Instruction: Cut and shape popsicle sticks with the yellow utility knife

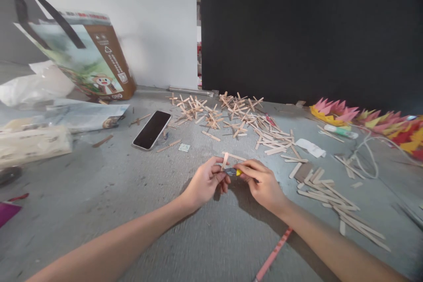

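Pinched grip, both hands. Left hand point(205, 181) clamps a pale flat wooden craft stick point(224, 160) upright between thumb and fingers; right hand point(263, 183) closes on a small yellow-and-grey tool point(234, 171), its tip touching the stick's base, low over the grey surface point(125, 194), likely for steadiness. Loose sticks point(333, 198) lie right. Tilted brown paper bag point(95, 59): contents hidden.

Yellow-tipped tool point(235, 172) mostly hidden by fingers point(220, 175) (type unclear)
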Available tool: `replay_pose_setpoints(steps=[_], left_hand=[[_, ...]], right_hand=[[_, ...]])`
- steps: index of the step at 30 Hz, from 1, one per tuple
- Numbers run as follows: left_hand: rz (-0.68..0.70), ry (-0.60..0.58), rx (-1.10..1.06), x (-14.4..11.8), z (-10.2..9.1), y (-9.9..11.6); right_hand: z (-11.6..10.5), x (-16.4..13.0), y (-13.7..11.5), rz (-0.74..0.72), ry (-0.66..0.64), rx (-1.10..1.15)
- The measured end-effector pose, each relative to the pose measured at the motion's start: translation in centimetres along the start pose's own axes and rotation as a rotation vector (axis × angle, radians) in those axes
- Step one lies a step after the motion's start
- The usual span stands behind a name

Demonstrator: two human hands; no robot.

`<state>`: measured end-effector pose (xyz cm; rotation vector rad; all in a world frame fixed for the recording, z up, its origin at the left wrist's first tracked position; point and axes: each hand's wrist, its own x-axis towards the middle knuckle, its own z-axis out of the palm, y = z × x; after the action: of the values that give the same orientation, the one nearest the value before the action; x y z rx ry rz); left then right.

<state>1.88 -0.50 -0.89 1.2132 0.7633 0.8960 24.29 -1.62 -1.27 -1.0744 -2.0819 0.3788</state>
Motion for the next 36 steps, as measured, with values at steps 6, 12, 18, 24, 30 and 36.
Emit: replay_pose_setpoints(steps=[6,12,18,24,30,36], left_hand=[[0.005,-0.011,-0.005,0.01,-0.1,0.0],[-0.036,0.0,-0.008,0.02,-0.23,-0.22],[-0.069,-0.011,-0.049,0.25,-0.22,-0.21],[-0.09,-0.001,-0.066,0.41,-0.34,-0.26],[-0.075,-0.014,0.1,0.27,-0.5,0.18],[-0.09,0.019,0.126,0.33,-0.43,0.11]], right_hand=[[0.04,-0.07,0.17,0.006,-0.005,-0.012],[0.1,-0.17,0.18,0.003,-0.004,0.01],[0.03,-0.17,0.24,-0.006,0.013,-0.001],[-0.08,-0.05,0.04,-0.016,0.046,-0.026],[0.02,-0.09,0.25,-0.001,0.031,-0.006],[-0.07,-0.08,0.26,0.005,0.027,0.004]])
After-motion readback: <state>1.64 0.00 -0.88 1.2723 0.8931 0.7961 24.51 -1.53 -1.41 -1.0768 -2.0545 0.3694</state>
